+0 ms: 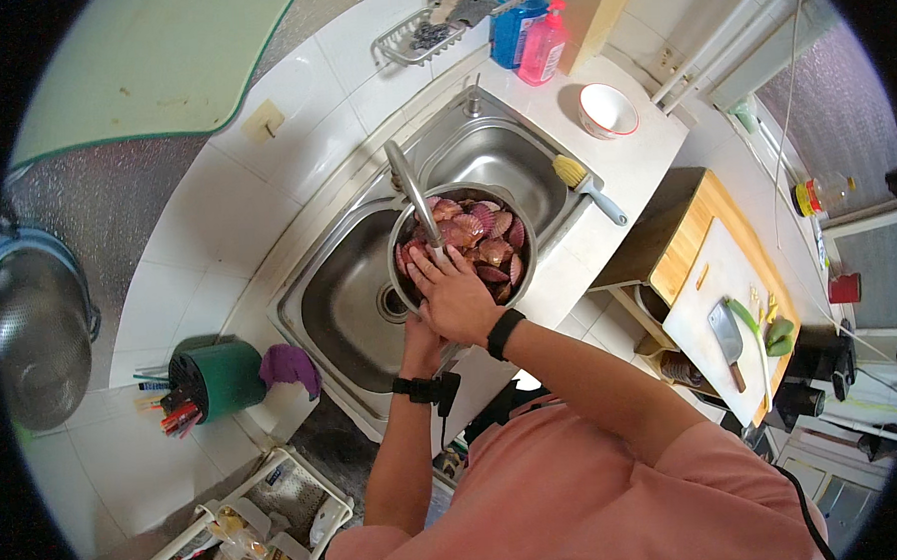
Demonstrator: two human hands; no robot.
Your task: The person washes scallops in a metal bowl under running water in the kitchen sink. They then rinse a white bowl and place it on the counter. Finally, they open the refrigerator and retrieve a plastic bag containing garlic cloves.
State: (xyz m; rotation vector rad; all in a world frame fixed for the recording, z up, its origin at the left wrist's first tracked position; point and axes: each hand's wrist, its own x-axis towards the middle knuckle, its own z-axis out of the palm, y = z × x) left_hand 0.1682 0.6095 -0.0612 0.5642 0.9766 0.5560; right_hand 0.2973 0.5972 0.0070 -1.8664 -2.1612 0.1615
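A round metal pot [531, 255] full of purple-pink scallop shells [484, 230] stands over the divider of a double stainless steel sink [344, 299]. The curved faucet [412, 184] reaches down over the shells. My right hand [457, 298] lies palm down across the pot's near rim, its fingers apart and touching the shells below the spout. My left hand [421, 340] is at the pot's near left side, partly under my right hand. Its fingers are hidden, so their grip does not show.
A brush [591, 187] lies on the sink's right edge; a bowl [608, 111] and two bottles [532, 40] stand behind. To the right, a cutting board [708, 299] holds a cleaver [725, 335] and green onion [751, 327]. A purple cloth [290, 369] hangs beside a green utensil holder [231, 379].
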